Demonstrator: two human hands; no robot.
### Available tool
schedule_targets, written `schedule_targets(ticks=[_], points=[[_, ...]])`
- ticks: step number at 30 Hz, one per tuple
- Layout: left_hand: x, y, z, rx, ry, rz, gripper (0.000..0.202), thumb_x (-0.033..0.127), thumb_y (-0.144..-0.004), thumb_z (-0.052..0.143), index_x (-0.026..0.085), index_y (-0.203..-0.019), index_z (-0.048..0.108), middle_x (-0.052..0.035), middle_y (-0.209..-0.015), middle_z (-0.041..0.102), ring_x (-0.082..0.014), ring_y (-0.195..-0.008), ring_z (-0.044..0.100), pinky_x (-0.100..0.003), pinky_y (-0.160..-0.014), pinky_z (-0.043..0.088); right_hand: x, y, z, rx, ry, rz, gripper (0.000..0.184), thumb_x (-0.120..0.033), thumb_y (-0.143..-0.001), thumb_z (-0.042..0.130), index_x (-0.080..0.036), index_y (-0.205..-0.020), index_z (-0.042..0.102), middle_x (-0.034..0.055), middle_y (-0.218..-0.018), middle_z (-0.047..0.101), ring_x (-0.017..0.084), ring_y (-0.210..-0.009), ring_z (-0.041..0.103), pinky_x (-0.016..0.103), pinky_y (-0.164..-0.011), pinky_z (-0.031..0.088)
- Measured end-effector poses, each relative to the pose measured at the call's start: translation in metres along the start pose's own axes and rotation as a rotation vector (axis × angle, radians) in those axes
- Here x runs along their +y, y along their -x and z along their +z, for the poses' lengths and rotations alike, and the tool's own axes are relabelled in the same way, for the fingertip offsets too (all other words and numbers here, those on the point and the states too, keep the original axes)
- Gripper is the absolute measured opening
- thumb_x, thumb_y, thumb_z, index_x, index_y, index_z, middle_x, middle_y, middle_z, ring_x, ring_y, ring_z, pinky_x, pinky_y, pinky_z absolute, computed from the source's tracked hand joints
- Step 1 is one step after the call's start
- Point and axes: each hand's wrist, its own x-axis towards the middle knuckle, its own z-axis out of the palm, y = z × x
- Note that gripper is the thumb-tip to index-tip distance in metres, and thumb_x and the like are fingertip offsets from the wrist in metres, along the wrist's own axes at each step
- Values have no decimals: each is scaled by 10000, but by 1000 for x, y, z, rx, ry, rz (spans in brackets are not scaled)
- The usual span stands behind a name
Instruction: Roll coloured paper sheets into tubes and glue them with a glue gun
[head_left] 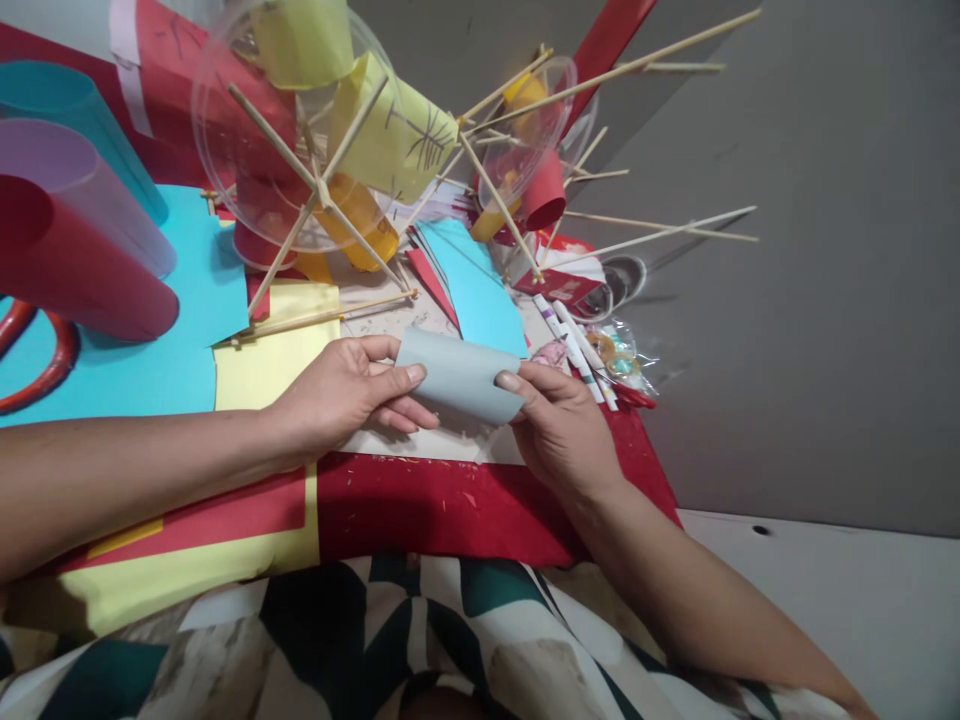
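Note:
A pale blue sheet of paper rolled into a short tube [459, 374] is held between both my hands just above the work surface. My left hand [341, 392] grips its left end, thumb on top and fingers curled underneath. My right hand [559, 425] pinches its right end with thumb and fingers closed on it. Under the tube lie a white sheet [420, 440], a yellow sheet [262, 360] and a red sheet [450, 510].
Clear plastic bowls [247, 130] [536, 120] pierced by wooden skewers [315, 190] stand behind, holding yellow and red paper rolls. Large paper rolls [82, 250] and red scissors [34, 350] lie at left. Marker pens [574, 350] and a plastic bag [619, 355] lie at right, beside a grey floor.

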Motion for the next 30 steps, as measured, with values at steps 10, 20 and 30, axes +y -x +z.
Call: schedule_targets(ticks=[10,20,30], points=[[-3,-2,-4,5,18,5,53,169,-951,614,125,-936,640,-61,-674,767,-119,-592,742,-137,-578,586,-3,3,-1,-52,33,-57,227,-449,-842,750,-238,-764,722,-57,-542,570,113,-502,533,265,-535,413],[-1,-2,-1,57,25,-11,50,141,-942,611,114,-912,641,-68,-659,755,-110,-573,728,-133,-571,575,-6,8,3,-33,51,-115,234,-457,-753,825,-250,-855,786,-20,-720,697,125,-620,570,254,-594,476],[-2,0,0,55,78,-25,69,133,-931,629,111,-866,627,-56,-634,734,-120,-533,719,-145,-532,566,-6,7,6,47,221,-140,283,-448,-801,787,-212,-667,709,-35,-578,565,111,-569,463,250,-553,373]])
